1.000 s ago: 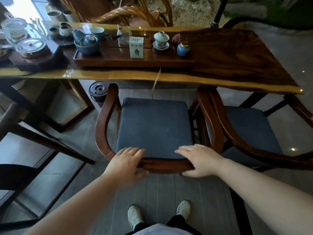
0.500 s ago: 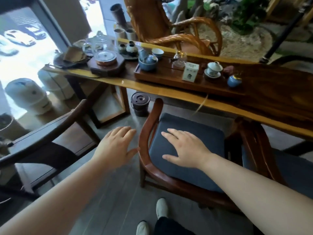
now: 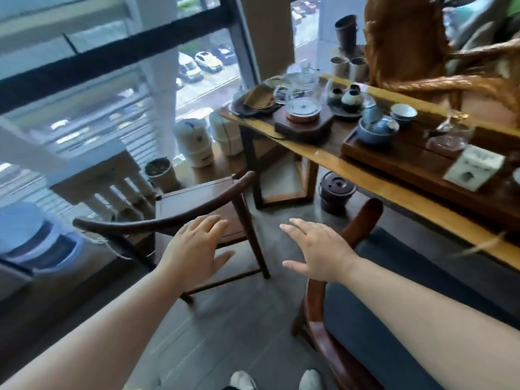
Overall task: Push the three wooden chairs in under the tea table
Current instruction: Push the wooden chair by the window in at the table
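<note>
A dark wooden chair (image 3: 180, 213) with a curved back rail and bare wooden seat stands left of the tea table (image 3: 394, 190), out from under it, near the window. My left hand (image 3: 197, 246) hovers open just in front of its back rail, not gripping it. My right hand (image 3: 315, 249) is open in the air between that chair and a reddish wooden chair with a blue cushion (image 3: 365, 327), which stands at the table's near edge on the right. Its front is hidden under the table top.
The table carries a tea tray (image 3: 394, 161), blue bowls, a glass kettle (image 3: 302, 88) on a wooden base and a white box. A dark round bin (image 3: 336, 192) stands under the table. White containers, a pot and a railing line the window at left. My shoes show at the bottom.
My view has swung left. Both hands left the blue-cushioned chair's back rail and moved left; the left hand now hovers at the dark chair's back rail.
</note>
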